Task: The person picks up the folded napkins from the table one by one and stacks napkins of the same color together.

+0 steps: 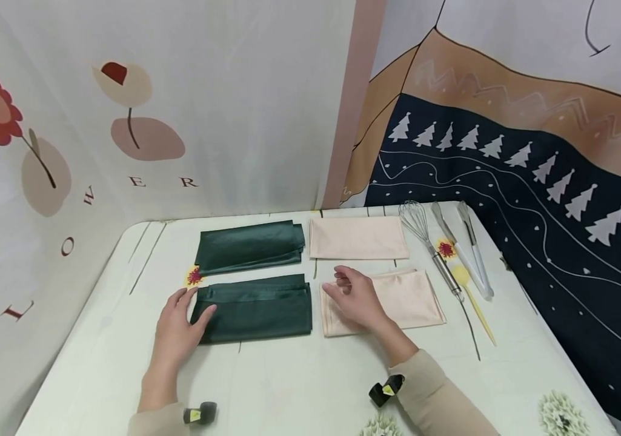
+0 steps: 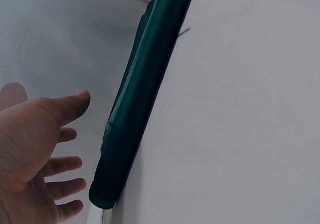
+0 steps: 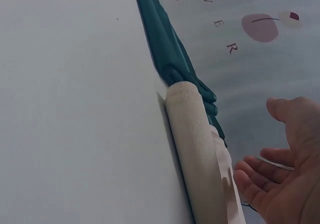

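Two folded dark green cloths lie on the left of the table, a back green cloth [image 1: 250,247] and a front green cloth [image 1: 261,312]. My left hand [image 1: 176,330] is at the left end of the front one, thumb spread from the fingers; the left wrist view has this hand [image 2: 30,149] apart from the cloth's edge [image 2: 135,119]. To the right are a back pale pink cloth [image 1: 359,238] and a front pale pink cloth [image 1: 403,300], also folded. Over the front one's left part hovers my right hand [image 1: 359,300], fingers loosely bent, holding nothing.
Along the right side lie a whisk [image 1: 435,254], a yellow utensil [image 1: 476,303] and two metal utensils with pale handles, one being tongs-like [image 1: 476,251]. Printed curtains hang behind the white table [image 1: 288,387] and to its right.
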`<act>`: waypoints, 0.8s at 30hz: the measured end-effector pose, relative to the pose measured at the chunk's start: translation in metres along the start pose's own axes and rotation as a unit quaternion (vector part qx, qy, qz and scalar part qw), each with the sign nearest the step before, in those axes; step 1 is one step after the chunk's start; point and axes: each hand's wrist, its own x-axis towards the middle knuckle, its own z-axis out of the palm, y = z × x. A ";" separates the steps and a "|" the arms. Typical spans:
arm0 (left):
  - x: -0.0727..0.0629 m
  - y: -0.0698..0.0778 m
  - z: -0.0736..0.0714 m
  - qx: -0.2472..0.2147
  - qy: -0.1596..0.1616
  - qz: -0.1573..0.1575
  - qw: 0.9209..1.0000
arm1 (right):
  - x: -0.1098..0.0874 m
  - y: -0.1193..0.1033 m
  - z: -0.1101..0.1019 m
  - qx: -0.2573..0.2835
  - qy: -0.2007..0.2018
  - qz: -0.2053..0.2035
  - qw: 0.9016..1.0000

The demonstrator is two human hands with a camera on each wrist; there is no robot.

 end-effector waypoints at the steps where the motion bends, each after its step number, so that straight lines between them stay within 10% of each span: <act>1: 0.000 -0.001 -0.001 0.001 -0.002 -0.004 1.000 | 0.000 0.000 0.002 0.002 -0.004 0.001 1.000; 24: 0.008 -0.013 0.007 -0.030 -0.058 -0.031 0.997 | 0.013 -0.009 0.035 -0.048 -0.121 0.033 0.991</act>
